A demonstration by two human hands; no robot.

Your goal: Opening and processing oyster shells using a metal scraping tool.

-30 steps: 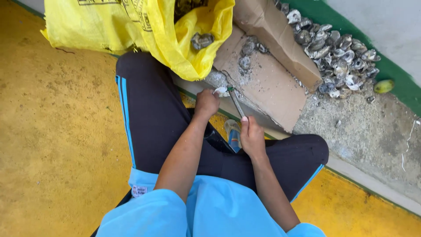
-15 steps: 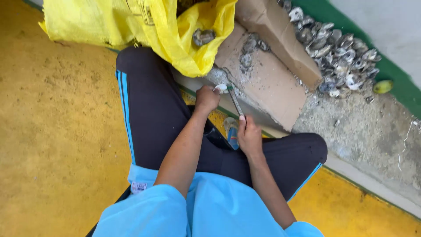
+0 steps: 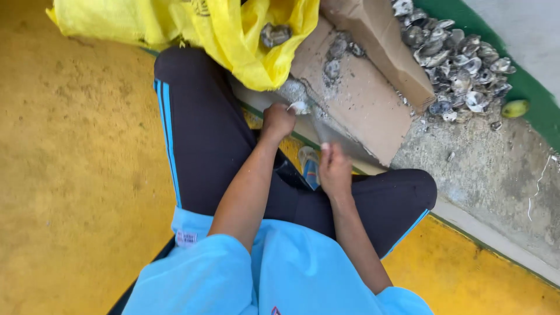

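Note:
My left hand (image 3: 277,121) is closed around a small pale oyster shell (image 3: 299,107) at the edge of a flattened cardboard sheet (image 3: 367,111). My right hand (image 3: 335,170) grips a thin knife (image 3: 319,129) whose blade is blurred and points up toward the shell. Both hands sit above my crossed legs in black trousers with blue stripes (image 3: 192,140). A yellow sack (image 3: 233,35) lies open just beyond my left hand, with a grey oyster (image 3: 274,35) at its mouth.
A heap of grey oyster shells (image 3: 455,64) lies on the concrete at the upper right, beside a folded cardboard flap (image 3: 379,46). A green fruit (image 3: 515,108) rests near the green wall base. Loose shells (image 3: 333,58) lie on the cardboard. Yellow floor surrounds me.
My right hand has shifted the knife slightly; its blade is now blurred with motion. My left hand stays on the shell in nearly the same place.

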